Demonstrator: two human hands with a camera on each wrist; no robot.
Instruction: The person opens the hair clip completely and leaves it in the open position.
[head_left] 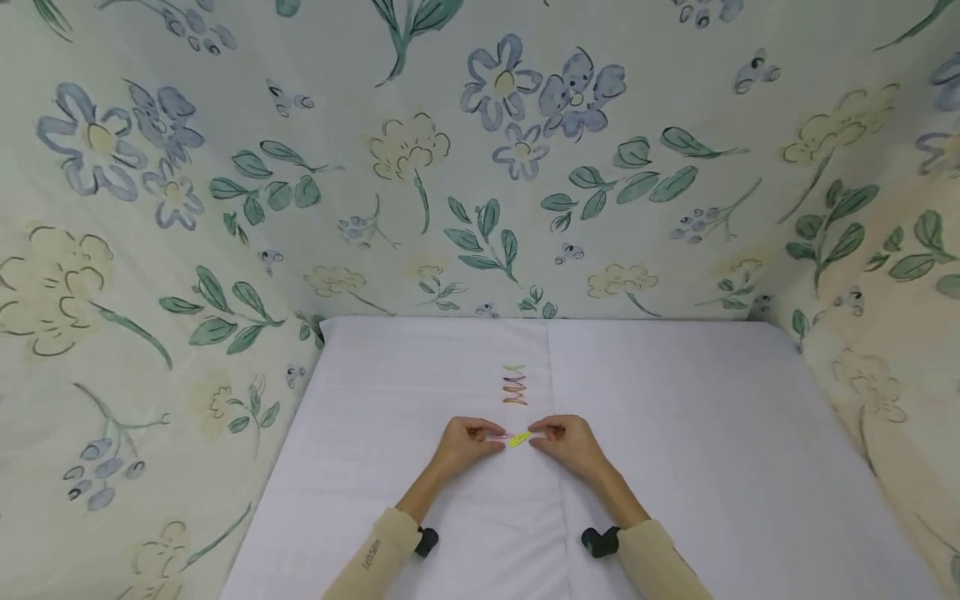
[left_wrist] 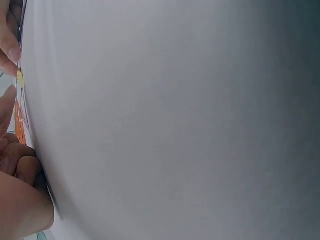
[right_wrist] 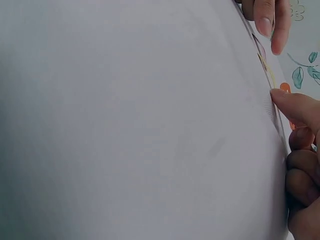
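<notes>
head view. desk (head_left: 675, 417), white-covered: far edge straight, against floral cloth (head_left: 408, 250); side edges slanting outward toward the viewer. left hand (head_left: 467, 443): thumb and fingertip parted, pink clip (head_left: 498, 437) in the gap (whether either touches it, cannot tell). right hand (head_left: 566, 443): finger and thumb curved in at the outer end of the yellow clip (head_left: 520, 439), tips slightly parted; a firm pinch cannot be told. both clips between the hands, near each other, well in from every desk edge. beyond them, toward the far edge: one column of small clips (head_left: 514, 389) in yellow-green, purple and orange. room: broad white stretch from right hand to right edge; narrower stretch from left hand to left edge. also: two beige sleeves (head_left: 375, 554), a black device at each wrist.

left wrist view. left hand low at the frame's left border, fingers bent; right hand above, fingertips by the yellow clip; orange clip between, behind. white cloth over most of the frame.

right wrist view. right hand's digit touching the yellow clip's end; left hand above, two digits apart, pink clip just beside.
</notes>
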